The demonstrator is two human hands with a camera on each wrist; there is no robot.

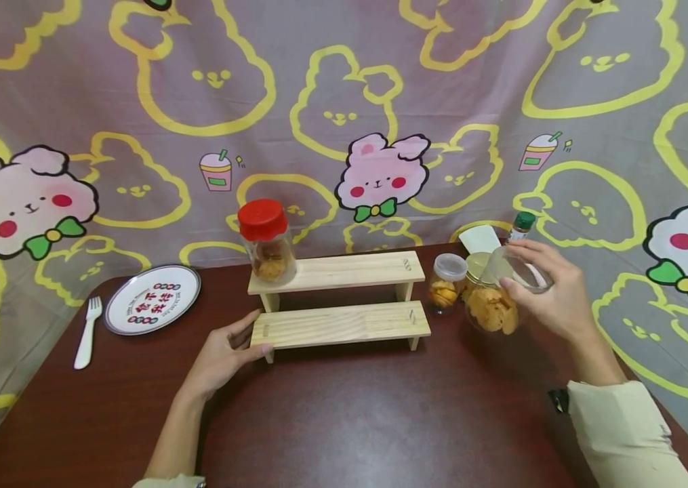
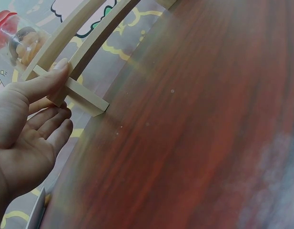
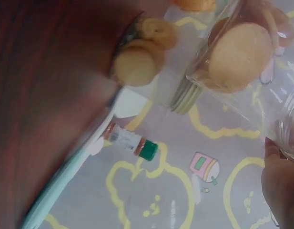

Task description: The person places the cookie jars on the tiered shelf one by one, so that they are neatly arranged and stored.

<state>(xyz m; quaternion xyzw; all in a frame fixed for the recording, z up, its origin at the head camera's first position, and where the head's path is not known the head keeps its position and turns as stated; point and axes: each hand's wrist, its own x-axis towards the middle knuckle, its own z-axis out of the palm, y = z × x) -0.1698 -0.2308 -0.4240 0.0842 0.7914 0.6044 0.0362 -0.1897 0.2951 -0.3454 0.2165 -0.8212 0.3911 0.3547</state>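
My left hand (image 1: 224, 354) grips the left end of the lower step of a pale two-step wooden stand (image 1: 337, 327), thumb on top and fingers beneath and behind. On the upper step's left end stands a clear jar with a red lid (image 1: 262, 220) and some cookies inside. At the right, my right hand (image 1: 554, 288) holds a clear jar of round cookies (image 1: 493, 310) around its top rim; in the right wrist view this jar (image 3: 239, 57) slants across the upper right. Beside it are a small jar with a translucent lid (image 1: 446, 288) and a gold-lidded cookie jar (image 1: 476, 264), partly hidden.
A green-capped bottle (image 1: 522, 225) and a white flat item (image 1: 480, 240) are at the back right. To the left lie a white plate with red lettering (image 1: 152, 299) and a white-handled fork (image 1: 87, 333). A patterned cloth (image 1: 313, 88) hangs behind the dark brown table (image 1: 374, 420).
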